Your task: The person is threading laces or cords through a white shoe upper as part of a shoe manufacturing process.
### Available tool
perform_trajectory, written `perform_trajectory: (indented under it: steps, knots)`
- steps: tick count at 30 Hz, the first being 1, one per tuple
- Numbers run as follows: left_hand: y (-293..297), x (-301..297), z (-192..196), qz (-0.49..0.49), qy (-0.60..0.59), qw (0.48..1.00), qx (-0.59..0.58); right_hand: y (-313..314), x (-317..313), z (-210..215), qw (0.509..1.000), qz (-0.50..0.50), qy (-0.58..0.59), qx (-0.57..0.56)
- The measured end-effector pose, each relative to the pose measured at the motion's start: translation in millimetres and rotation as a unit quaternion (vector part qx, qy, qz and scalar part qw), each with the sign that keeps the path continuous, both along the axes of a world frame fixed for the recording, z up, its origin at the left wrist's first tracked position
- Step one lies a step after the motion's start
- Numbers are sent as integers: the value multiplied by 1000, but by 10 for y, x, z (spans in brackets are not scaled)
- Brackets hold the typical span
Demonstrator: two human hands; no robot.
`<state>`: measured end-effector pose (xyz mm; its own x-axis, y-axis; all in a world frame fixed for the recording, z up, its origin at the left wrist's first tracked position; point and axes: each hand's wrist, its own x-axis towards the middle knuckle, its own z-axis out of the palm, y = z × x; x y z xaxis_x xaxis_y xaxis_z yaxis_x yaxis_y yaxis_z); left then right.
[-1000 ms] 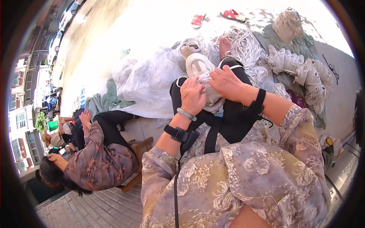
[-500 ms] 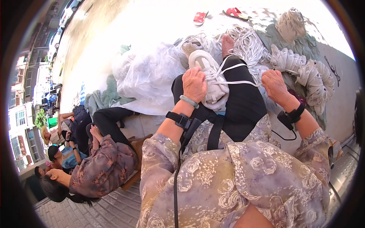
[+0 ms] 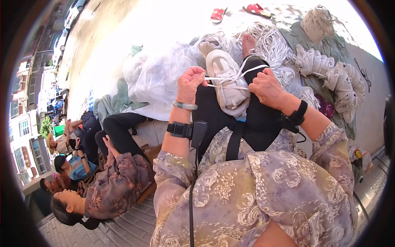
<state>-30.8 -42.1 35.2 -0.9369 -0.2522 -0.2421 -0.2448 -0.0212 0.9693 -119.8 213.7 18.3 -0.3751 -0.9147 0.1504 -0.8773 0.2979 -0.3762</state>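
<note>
A white and beige sneaker [image 3: 233, 98] rests between my thighs with its toe pointing away from me. White shoelace [image 3: 213, 78] is threaded through its upper part. To the left of the shoe, my left hand [image 3: 190, 85] pinches the lace, drawing strands out sideways. My right hand [image 3: 267, 87] is closed at the shoe's right side, its fingers curled on the lace near the eyelets. One lace strand loops up over my right knee.
Beyond my knees lie a heap of white laces [image 3: 263, 43], strung bundles of pale sneakers [image 3: 343, 84] and clear plastic bags [image 3: 156, 74]. Red slippers [image 3: 218, 15] lie at the far edge. A seated person [image 3: 119, 185] is close on my left, with other people behind.
My left hand has come off the shoe and moved left, now pulling lace. My right hand has moved in from the far right to the shoe's side.
</note>
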Motion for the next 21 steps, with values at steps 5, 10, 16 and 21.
perform_trajectory:
  steps: [5,10,16,21]
  knots:
    - [2,149,-160,48,-50,990,121,347,-138,234,998,-31,55,-24]
    - [218,108,-376,-4,-58,993,102,973,-257,325,989,-91,116,-16]
    - [277,99,-377,20,-85,989,115,1068,-205,210,989,-111,94,7]
    - [341,134,-272,53,-70,991,105,710,-155,197,994,-83,-73,-1]
